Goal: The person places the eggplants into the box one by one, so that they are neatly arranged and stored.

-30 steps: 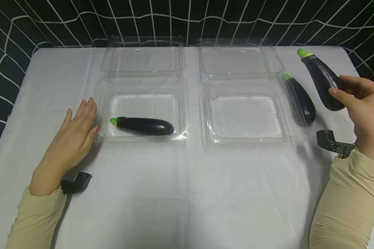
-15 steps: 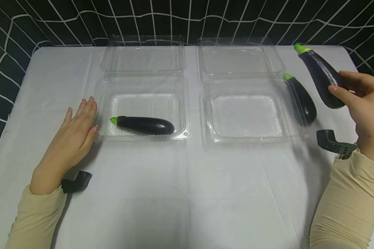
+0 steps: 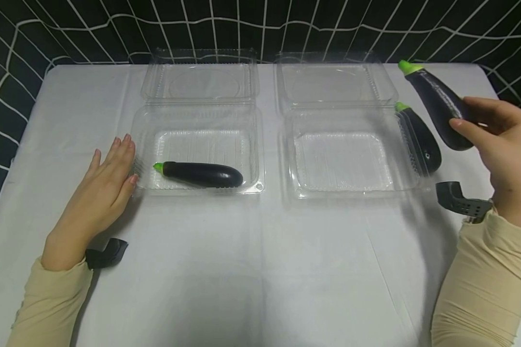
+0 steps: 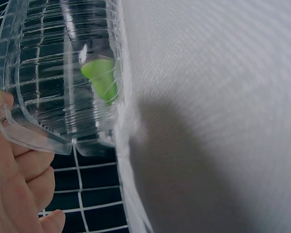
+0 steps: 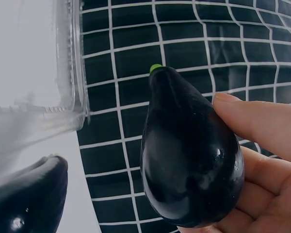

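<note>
My right hand [image 3: 501,144] grips an eggplant [image 3: 438,108] by its thick end, above the table's right side. Its green stem tip points up and to the left; thumb and fingers hold its sides in the right wrist view [image 5: 191,150]. Just below it, a second eggplant [image 3: 422,140] lies against the right wall of the right clear plastic container [image 3: 343,195]. My left hand [image 3: 100,193] has its fingers extended, touching the left wall of the left clear plastic container [image 3: 199,115]. A third eggplant [image 3: 201,175] lies crosswise in that container, its green stem [image 4: 101,77] toward my left hand.
Both containers stand with their lids folded back, the left lid [image 3: 204,82] and the right lid [image 3: 330,84] reaching the far edge of the white-covered table [image 3: 260,270]. A dark cloth with a white grid [image 3: 260,29] hangs behind.
My right hand has lifted its eggplant slightly and moved it a little left, toward the right container. My left hand and the containers have stayed in place.
</note>
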A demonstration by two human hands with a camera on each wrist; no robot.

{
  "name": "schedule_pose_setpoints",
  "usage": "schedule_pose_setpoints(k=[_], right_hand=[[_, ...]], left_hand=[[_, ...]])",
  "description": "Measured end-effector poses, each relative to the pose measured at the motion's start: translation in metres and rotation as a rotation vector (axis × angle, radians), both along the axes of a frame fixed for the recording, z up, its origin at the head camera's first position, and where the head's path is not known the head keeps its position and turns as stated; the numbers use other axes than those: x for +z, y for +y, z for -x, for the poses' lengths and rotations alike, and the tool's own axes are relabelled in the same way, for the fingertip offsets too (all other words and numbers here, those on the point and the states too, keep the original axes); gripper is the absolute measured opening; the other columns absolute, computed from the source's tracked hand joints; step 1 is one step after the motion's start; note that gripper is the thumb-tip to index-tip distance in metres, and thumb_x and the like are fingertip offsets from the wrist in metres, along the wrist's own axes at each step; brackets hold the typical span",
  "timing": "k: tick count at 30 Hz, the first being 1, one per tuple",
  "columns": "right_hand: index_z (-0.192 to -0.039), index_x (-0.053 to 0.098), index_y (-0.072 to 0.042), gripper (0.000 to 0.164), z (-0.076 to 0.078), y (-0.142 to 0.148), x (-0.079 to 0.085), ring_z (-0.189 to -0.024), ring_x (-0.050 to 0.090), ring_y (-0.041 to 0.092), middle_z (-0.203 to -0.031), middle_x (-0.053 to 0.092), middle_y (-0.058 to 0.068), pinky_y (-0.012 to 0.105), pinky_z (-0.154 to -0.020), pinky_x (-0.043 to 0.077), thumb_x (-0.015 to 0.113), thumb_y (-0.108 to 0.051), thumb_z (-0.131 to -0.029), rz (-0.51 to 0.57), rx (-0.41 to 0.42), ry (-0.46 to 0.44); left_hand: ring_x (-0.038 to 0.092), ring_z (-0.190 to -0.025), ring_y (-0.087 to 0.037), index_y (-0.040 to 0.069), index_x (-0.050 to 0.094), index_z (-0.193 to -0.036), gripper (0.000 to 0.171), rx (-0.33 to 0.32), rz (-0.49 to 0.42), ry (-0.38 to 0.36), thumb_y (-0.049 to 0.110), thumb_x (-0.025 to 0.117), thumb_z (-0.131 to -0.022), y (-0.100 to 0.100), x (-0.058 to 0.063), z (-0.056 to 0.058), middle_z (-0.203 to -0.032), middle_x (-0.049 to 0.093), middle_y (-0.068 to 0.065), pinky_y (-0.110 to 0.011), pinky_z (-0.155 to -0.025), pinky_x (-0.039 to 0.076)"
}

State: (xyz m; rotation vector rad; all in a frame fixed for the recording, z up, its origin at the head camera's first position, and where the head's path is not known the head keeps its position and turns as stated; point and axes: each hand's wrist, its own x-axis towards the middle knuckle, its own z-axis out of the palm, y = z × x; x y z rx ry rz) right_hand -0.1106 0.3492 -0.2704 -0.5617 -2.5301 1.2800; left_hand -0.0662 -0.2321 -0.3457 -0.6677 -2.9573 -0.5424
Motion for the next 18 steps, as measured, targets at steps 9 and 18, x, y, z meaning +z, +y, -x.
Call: schedule_pose_setpoints(k=[9, 18], right_hand=[[-0.13, 0.059, -0.017, 0.045, -0.003, -0.009, 0.003, -0.086, 0.056, -0.001, -0.112, 0.057, -0.007, 0.007, -0.077, 0.046, 0.066, -0.006, -0.087, -0.001, 0.043, -0.029], [-0.132, 0.058, -0.017, 0.045, -0.005, -0.019, 0.002, -0.088, 0.056, -0.002, -0.115, 0.057, -0.007, 0.02, -0.093, 0.044, 0.066, -0.011, -0.088, -0.102, 0.087, -0.044]], left_hand=[[0.013, -0.142, -0.031, -0.007, 0.019, -0.146, 0.057, -0.003, 0.006, -0.007, 0.017, 0.04, -0.099, 0.0, 0.0, 0.0, -0.153, 0.018, -0.022, -0.048, -0.114, 0.002], [0.014, -0.142, -0.031, -0.007, 0.02, -0.146, 0.057, -0.002, 0.001, -0.003, 0.017, 0.041, -0.099, -0.001, -0.001, 0.0, -0.152, 0.019, -0.022, -0.049, -0.114, 0.002]])
